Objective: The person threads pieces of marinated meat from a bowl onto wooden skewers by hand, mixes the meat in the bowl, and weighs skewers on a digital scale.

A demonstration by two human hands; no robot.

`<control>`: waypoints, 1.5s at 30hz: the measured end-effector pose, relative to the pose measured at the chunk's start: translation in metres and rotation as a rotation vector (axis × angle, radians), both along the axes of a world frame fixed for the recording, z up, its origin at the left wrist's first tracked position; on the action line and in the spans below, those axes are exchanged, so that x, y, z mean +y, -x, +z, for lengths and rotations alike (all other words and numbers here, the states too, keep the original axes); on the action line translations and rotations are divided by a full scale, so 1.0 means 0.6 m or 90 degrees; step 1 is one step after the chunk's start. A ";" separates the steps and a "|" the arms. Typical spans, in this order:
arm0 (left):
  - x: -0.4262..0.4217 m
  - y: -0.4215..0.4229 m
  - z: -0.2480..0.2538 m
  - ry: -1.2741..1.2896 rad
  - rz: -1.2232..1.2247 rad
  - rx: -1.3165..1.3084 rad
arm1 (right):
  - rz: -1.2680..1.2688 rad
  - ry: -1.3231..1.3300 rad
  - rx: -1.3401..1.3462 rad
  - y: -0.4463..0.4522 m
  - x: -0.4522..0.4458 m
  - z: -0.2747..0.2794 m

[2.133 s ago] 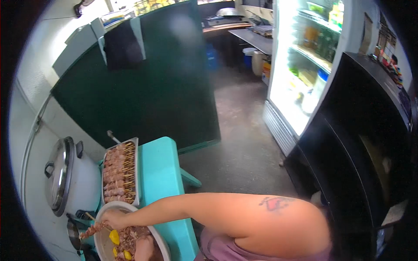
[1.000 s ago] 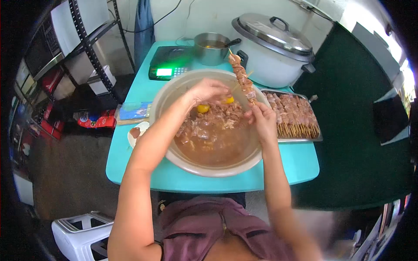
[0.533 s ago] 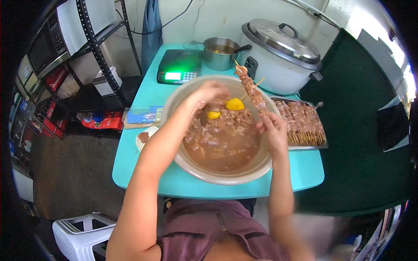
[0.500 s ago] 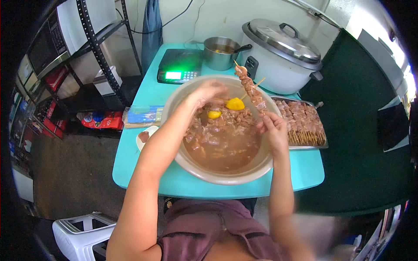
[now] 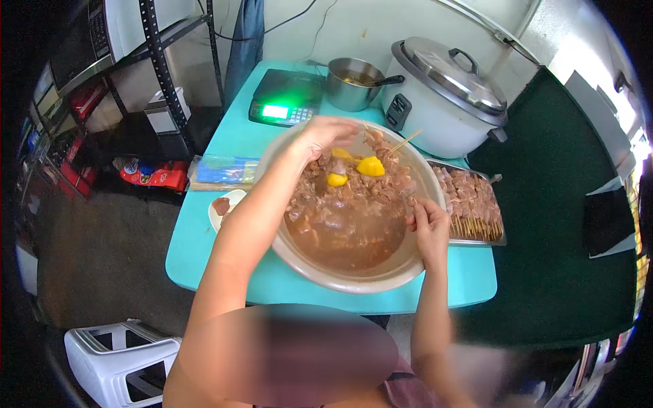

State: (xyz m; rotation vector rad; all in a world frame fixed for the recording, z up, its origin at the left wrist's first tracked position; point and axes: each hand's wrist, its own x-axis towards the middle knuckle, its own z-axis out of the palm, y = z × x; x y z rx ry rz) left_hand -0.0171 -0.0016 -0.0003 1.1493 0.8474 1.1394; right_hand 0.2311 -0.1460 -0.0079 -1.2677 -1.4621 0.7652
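Note:
A large pale basin (image 5: 340, 280) holds cut raw meat (image 5: 320, 204) in cloudy brownish liquid. Several yellow citrus pieces (image 5: 371, 166) lie on the meat. My right hand (image 5: 431, 223), at the basin's right rim, pinches the lower end of a meat skewer (image 5: 403, 182), which slants up and left across the basin. Over the far left part of the meat is my left hand (image 5: 330, 138), its fingers stretched to the right and slightly curved; I make out nothing held in it. A bare stick (image 5: 408, 139) pokes out near the far rim.
A tray of finished meat skewers (image 5: 473, 204) sits right of the basin. Behind stand a lit scale (image 5: 282, 95), a metal pot (image 5: 350, 85) and a big rice cooker (image 5: 449, 95). At left lie packaged sticks (image 5: 221, 173) and a small white dish (image 5: 224, 207). A white stool (image 5: 122, 360) stands on the floor.
The skewer in my right hand has tipped lower, toward the meat. My left hand has shifted slightly and still hovers over the far left of the basin. The whole view has turned a little.

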 end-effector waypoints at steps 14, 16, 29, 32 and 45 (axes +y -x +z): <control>-0.003 0.008 0.007 0.010 0.023 -0.008 | 0.013 0.012 -0.061 -0.006 -0.001 -0.006; -0.006 0.005 0.011 0.021 0.014 -0.013 | 0.007 -0.002 -0.063 -0.006 -0.002 -0.008; -0.006 0.002 0.011 -0.056 0.059 0.059 | -0.016 0.022 -0.077 -0.007 -0.002 -0.006; -0.004 0.000 0.007 -0.071 0.066 0.080 | -0.003 0.029 -0.067 -0.009 -0.002 -0.008; -0.013 0.004 0.011 -0.096 0.006 0.189 | -0.016 0.012 -0.097 -0.010 -0.003 -0.004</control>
